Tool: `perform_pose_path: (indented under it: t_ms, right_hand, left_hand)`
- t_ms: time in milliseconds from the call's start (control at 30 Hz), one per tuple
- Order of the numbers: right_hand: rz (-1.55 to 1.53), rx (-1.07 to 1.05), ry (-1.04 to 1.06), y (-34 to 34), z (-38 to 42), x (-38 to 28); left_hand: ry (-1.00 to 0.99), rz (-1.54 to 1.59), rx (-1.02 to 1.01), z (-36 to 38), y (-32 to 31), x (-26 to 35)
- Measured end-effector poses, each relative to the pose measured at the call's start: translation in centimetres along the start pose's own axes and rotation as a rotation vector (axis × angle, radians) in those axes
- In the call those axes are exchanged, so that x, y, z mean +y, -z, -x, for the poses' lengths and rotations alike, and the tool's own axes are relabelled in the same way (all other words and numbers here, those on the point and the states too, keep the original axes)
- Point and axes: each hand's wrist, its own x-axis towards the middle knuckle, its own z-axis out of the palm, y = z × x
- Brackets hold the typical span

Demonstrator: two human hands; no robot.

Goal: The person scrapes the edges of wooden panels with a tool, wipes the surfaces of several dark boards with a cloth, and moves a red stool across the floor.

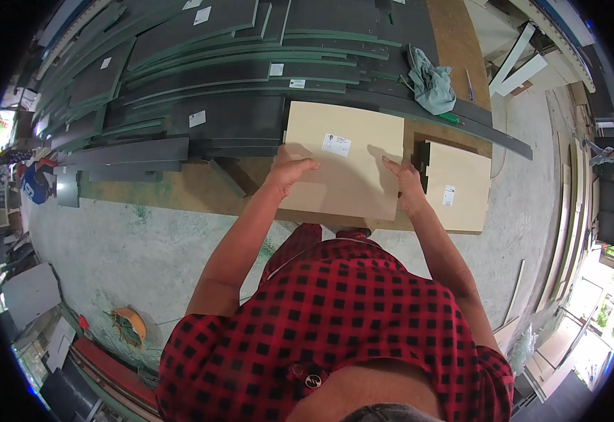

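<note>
A cream rectangular board [342,179] with a white printed label [336,145] lies in front of me, over the table's near edge. My left hand [291,171] grips its left edge, thumb on top and the other fingers hidden beneath. At the right edge my right hand [407,184] holds it the same way, with the thumb on the face. Just right of that hand rests a second cream board or stack [457,186] with its own label. Dark panels with green edges [236,116] lie beyond and to the left.
A grey-green cloth [431,81], a green-handled tool [450,118] and a pen [469,84] lie at the back right of the brown table [215,200]. An orange container [129,325] stands on the floor. One person [36,181] is far left, another [611,156] far right.
</note>
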Motion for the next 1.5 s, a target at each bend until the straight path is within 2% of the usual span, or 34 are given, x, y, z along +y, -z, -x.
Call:
perform_pose_path:
  t_ms: [100,233,300,400,533,633,700,733,800,833,900,967,1033,1100,1133,1200,1233,1300,1333,1400,1433,1500]
  right_hand:
    - [0.012,-0.011,0.073,1.2,-2.3,1.9]
    - [0.011,-0.064,0.026,1.1,-1.2,0.6]
    - [-0.064,-0.202,0.013,1.2,-0.6,0.2]
    - [0.008,-0.214,0.103,1.5,-1.0,0.2]
    - [0.059,-0.122,0.059,1.6,-1.4,0.4]
    - [0.087,-0.127,0.068,2.6,-1.6,0.3]
    - [0.133,0.006,-0.096,3.9,-0.6,-0.9]
    - [0.114,0.027,-0.094,5.3,-0.8,-0.7]
    - [0.151,-0.002,0.106,8.9,-1.7,0.0]
    - [0.148,0.039,0.145,11.1,-1.7,-0.1]
    - [0.212,0.184,0.216,16.1,-3.4,0.8]
    - [0.179,0.301,0.214,21.1,-4.4,1.3]
    - [0.236,0.384,0.25,26.6,-6.2,2.8]
    - [0.297,0.481,0.307,30.6,-6.7,3.6]
    - [0.324,0.527,0.293,32.6,-7.6,4.4]
    - [0.478,0.592,0.31,35.8,-8.9,5.9]
    - [0.482,0.578,0.312,35.8,-8.7,5.5]
    - [0.67,0.755,0.205,35.7,-7.3,4.8]
    - [0.673,0.742,0.209,36.0,-7.6,4.9]
    - [0.353,0.606,0.222,37.2,-8.7,5.9]
    - [0.354,0.595,0.223,37.2,-8.8,5.8]
    - [0.226,0.436,0.217,37.3,-8.8,5.5]
  left_hand:
    - [-0.009,-0.006,-0.012,-0.1,-0.1,0.0]
    - [-0.016,-0.026,-0.041,-0.1,-0.1,0.2]
    - [-0.02,-0.047,-0.076,-0.2,-0.2,0.3]
    - [-0.019,-0.082,-0.156,-0.3,-0.5,0.6]
    - [-0.093,-0.03,-0.196,-0.2,-0.6,0.9]
    - [-0.151,-0.066,-0.182,-0.8,-1.1,-0.6]
    - [-0.294,-0.526,0.468,-0.7,-2.4,-1.6]
    - [-0.305,-0.536,0.443,0.2,-3.5,-0.9]
    - [-0.706,-0.75,0.307,3.5,-7.0,1.8]
    - [-0.711,-0.755,0.293,4.5,-9.1,2.4]
    - [-0.716,-0.572,-0.043,5.9,-13.7,3.1]
    - [-0.636,-0.419,-0.328,6.7,-18.4,2.0]
    - [-0.197,0.007,-0.603,7.4,-23.1,1.1]
    - [0.06,-0.078,-0.644,6.5,-26.7,0.0]
    - [0.064,-0.077,-0.633,6.0,-28.1,-0.8]
    - [0.264,-0.142,-0.513,4.9,-30.5,-2.4]
    - [0.264,-0.137,-0.5,4.4,-31.4,-3.3]
    - [0.343,-0.147,-0.401,3.5,-32.6,-4.5]
    - [0.343,-0.143,-0.388,3.2,-32.8,-4.6]
    - [0.344,-0.107,-0.589,2.8,-33.0,-4.6]
    - [0.344,-0.104,-0.579,3.1,-33.2,-4.3]
    - [0.319,-0.043,-0.51,3.7,-33.9,-3.7]
